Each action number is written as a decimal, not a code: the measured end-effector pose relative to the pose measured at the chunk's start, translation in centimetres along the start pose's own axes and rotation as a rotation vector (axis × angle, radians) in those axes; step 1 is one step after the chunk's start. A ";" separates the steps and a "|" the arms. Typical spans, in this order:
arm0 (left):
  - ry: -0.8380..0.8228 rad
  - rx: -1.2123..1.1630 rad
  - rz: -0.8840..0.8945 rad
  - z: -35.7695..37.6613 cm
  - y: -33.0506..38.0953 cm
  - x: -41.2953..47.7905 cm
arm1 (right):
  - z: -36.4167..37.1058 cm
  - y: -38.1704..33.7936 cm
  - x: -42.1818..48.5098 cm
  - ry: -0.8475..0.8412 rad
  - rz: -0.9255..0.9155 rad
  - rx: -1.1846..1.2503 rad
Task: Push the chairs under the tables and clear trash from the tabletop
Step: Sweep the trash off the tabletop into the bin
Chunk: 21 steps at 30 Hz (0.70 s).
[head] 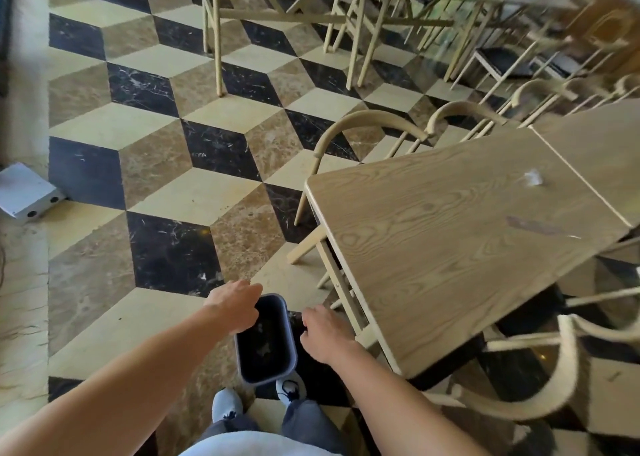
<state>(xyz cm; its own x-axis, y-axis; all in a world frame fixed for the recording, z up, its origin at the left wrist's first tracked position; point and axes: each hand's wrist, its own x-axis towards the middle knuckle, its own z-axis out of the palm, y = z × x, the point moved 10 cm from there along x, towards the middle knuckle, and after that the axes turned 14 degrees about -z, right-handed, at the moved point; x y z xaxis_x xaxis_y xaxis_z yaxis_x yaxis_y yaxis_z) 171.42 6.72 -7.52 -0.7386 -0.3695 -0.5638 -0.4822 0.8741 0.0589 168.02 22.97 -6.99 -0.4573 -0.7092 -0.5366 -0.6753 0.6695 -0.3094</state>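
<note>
A grey waste bin point(265, 374) stands on the floor in front of my feet, with a few scraps inside. My left hand point(233, 305) hovers over the bin's far left rim, fingers apart. My right hand point(325, 331) hangs just right of the bin, fingers curled, holding nothing I can see. The wooden table point(450, 248) is at my right. A crumpled white scrap point(533, 178) and a brownish smear or scrap point(533, 225) lie on its far part. One curved-back chair point(363, 123) is tucked at the table's far side; another chair point(540, 386) stands out at the near right.
The floor is patterned in black, brown and cream tiles. A second table point(602, 144) adjoins the first on the right. More tables and chairs point(360, 33) line the back. A white metal box point(24, 192) lies on the floor at the left wall.
</note>
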 end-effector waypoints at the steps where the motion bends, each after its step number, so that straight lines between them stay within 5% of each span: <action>1: -0.004 0.000 0.008 0.3 0.2 0.1 | 0.0 -0.1 -0.5 0.014 0.011 0.004; 9: -0.064 0.042 0.095 4.3 4.0 -2.5 | 3.7 0.8 -5.8 0.000 0.129 0.056; 21: 0.086 0.098 0.128 1.8 13.8 -9.4 | 1.1 7.3 -16.4 0.287 0.218 0.069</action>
<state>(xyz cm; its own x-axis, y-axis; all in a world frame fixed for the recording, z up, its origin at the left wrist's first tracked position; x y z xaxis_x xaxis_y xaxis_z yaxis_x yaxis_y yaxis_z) 172.59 22.84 -2.85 -0.8305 -0.2752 -0.4843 -0.3365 0.9407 0.0424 171.24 39.70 -1.33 -0.7367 -0.5745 -0.3567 -0.5076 0.8183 -0.2695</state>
